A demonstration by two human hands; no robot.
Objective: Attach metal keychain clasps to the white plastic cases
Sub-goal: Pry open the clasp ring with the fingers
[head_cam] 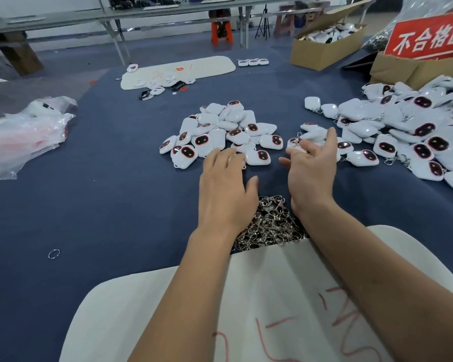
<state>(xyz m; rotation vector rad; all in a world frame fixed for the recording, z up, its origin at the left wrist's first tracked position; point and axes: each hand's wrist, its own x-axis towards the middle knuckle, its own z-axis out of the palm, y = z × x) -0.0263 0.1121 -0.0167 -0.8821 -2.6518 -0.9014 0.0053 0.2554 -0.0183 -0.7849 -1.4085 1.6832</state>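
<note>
A heap of white plastic cases (220,129) with dark oval faces lies mid-table on the blue cloth. My left hand (225,189) reaches palm down to the heap's near edge, fingers straight, its fingertips over a case (239,159). My right hand (311,168) is stretched out beside it, fingers spread and empty. Just beyond its fingertips lies a case with a clasp (294,142). A pile of metal keychain clasps (270,226) sits between my wrists. At the right, a larger heap of cases with clasps fitted (408,129) spreads out.
A white mat (272,309) with red marks lies under my forearms. Crumpled plastic bags (24,134) lie at the left. Cardboard boxes (322,50) and a red sign (429,37) stand at the back right. A second white mat (178,70) lies farther back. Loose rings (54,253) lie on the cloth at the left.
</note>
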